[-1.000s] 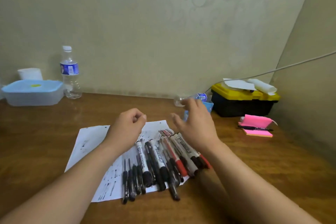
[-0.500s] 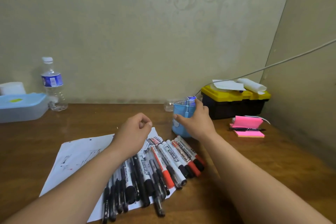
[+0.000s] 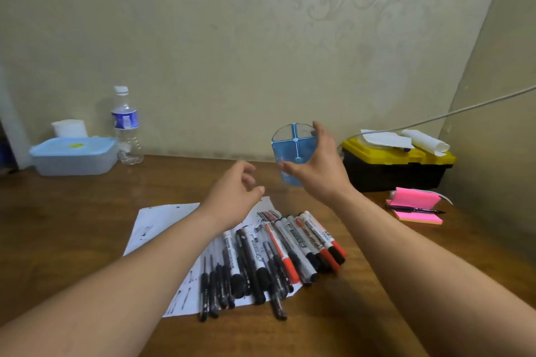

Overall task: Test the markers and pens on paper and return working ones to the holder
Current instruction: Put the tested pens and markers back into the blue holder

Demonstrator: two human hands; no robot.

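Markers [image 3: 290,249] lie near of the airborne holder [image 3: 293,151], axes near-to-far; right hand [image 3: 322,174] clamps it, left hand [image 3: 232,197], grip loose and empty, hovers closer.

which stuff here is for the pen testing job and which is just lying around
For the job: blue holder, in the right hand; markers and pens; paper under them.
Lying about: water bottle, lidded tub, yellow-lidded toolbox, pink sticky notes.
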